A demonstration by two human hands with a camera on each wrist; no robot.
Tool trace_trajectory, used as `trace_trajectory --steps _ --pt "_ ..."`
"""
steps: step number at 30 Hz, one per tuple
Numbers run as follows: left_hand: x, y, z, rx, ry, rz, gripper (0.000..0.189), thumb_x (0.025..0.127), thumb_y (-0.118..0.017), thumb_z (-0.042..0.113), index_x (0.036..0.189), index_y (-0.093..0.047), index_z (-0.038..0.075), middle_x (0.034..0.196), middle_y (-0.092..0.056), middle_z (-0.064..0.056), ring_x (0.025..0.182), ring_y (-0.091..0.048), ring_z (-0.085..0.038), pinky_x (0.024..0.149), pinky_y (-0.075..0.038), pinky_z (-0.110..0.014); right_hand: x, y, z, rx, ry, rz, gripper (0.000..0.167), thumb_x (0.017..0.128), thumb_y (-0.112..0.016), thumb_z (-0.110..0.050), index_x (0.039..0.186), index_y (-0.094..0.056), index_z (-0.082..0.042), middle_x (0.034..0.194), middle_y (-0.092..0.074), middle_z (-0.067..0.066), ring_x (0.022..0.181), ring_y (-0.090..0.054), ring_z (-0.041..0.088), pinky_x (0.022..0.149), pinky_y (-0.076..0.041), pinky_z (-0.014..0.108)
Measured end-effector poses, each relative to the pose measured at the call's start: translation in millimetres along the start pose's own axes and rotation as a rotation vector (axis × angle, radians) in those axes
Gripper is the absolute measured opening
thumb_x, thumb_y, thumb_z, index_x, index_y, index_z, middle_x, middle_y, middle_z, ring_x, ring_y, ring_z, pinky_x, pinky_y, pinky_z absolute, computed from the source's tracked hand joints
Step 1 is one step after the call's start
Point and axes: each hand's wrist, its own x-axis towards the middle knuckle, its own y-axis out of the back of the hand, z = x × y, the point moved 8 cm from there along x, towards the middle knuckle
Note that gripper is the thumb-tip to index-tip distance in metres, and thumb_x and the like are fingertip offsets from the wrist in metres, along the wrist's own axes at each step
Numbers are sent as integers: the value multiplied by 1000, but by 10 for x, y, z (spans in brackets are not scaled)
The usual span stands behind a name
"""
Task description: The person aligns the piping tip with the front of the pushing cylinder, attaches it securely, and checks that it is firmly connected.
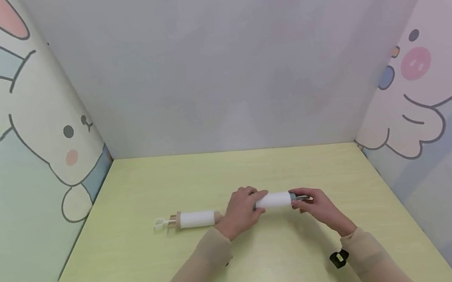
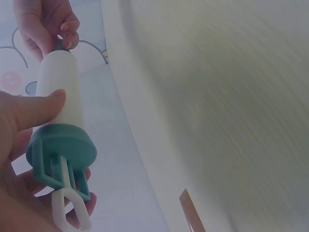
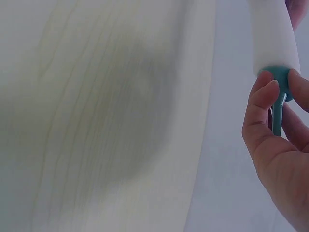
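A white tube with teal ends [image 1: 274,200], syringe-like in shape, is held lengthwise between both hands. My left hand [image 1: 240,212] grips it near the wide teal collar [image 2: 65,145], thumb on the white barrel and fingers below. Teal loops and a white ring [image 2: 71,209] stick out of that collar. My right hand [image 1: 321,207] pinches the teal cap [image 3: 277,76] at the other end between thumb and fingers. A thin teal stem [image 3: 277,116] runs from the cap along the palm. Left of my left hand lies a similar white tube with beige ends [image 1: 197,219] and a white ring.
The pale yellow tabletop [image 1: 266,261] meets a plain grey wall [image 1: 206,66] behind. Side panels with a rabbit drawing [image 1: 72,156] and a pig drawing [image 1: 416,64] stand left and right. A small black device [image 1: 338,258] sits at my right wrist.
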Motion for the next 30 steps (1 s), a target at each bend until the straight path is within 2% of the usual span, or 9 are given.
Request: trace_trajectory --steps 2,7,12,22,30 --pt "28 -22 21 -5 2 4 44 82 -77 23 124 -65 17 106 -62 -4 91 -56 -23 77 -45 -40 17 32 86 6 -13 15 40 94 -60 -5 130 -51 9 118 -56 27 98 -57 50 77 -50 50" --pt "76 -99 59 1 24 0 43 83 -76 23 124 -64 17 106 -62 -3 92 -55 -21 78 -44 -37 65 108 335 -13 -35 58 42 94 -61 -9 132 -50 7 120 -56 25 96 -61 41 74 -53 39" --pt "83 -159 60 15 42 -1 44 83 -75 23 125 -64 17 107 -62 -3 93 -55 -20 80 -44 -36 72 125 414 -36 -19 84 41 96 -59 -12 133 -51 4 119 -56 24 93 -63 31 74 -53 34" --pt "107 -304 114 86 48 -75 45 85 -70 19 129 -60 18 111 -60 -5 97 -55 -22 85 -43 -37 54 153 515 -42 -52 102 40 96 -56 -5 133 -48 10 119 -55 27 93 -63 33 73 -53 37" --pt "56 -362 115 69 47 -87 45 84 -71 17 128 -61 18 109 -61 -5 94 -55 -21 83 -44 -35 40 116 627 -63 -85 89 39 96 -56 -5 132 -49 10 118 -57 25 94 -63 35 74 -53 39"
